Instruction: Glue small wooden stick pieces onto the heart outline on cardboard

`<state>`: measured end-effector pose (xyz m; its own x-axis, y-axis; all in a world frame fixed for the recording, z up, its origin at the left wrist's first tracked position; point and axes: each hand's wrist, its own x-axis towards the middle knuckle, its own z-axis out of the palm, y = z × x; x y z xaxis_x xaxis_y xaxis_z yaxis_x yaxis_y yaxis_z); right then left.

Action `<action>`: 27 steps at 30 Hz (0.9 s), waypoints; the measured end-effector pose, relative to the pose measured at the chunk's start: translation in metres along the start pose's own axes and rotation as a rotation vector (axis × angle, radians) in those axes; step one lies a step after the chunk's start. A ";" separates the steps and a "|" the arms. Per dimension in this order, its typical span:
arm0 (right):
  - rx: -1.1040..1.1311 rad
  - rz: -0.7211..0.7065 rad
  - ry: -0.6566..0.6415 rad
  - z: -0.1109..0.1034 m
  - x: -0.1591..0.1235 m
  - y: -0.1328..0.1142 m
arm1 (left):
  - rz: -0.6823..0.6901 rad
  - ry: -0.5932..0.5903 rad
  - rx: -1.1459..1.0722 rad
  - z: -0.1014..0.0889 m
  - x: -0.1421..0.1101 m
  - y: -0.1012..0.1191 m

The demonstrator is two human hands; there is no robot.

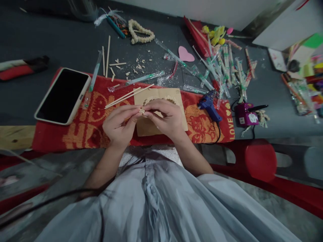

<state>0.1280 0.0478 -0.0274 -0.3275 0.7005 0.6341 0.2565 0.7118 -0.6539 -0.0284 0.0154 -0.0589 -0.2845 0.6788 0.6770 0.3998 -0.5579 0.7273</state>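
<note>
Between the fingertips of my left hand [121, 124] and my right hand [165, 117] is a small cluster of pale wooden stick pieces [142, 111]. Both hands pinch it from either side. Under them lies a sheet of brown cardboard [181, 107] on a red and orange towel [88, 131]. A pale beaded-looking shape [151, 99] rests on the cardboard, partly hidden by my right hand. Two thin wooden sticks [126, 97] lie on the towel beyond my left hand. A blue glue gun [210, 107] is on the towel to the right.
A phone [63, 95] lies at the left. At the back are a pale heart-shaped frame [133, 40], cut stick bits [138, 65] and a pink paper heart [186, 53]. Wrapped sticks [224, 67] pile up at the right, near a purple box [246, 114]. A red stool [261, 159] stands below.
</note>
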 end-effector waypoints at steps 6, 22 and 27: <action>-0.019 0.034 -0.041 0.000 -0.003 0.003 | 0.049 0.002 0.024 0.000 0.001 0.001; -0.224 0.002 -0.062 -0.003 0.006 -0.007 | -0.204 -0.039 -0.236 0.006 0.002 -0.001; -0.229 -0.030 -0.111 -0.004 0.009 -0.011 | -0.488 -0.014 -0.451 0.008 0.004 -0.001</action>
<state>0.1261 0.0470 -0.0128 -0.4324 0.6777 0.5947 0.4399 0.7343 -0.5169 -0.0232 0.0224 -0.0573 -0.3284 0.9085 0.2584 -0.1767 -0.3278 0.9281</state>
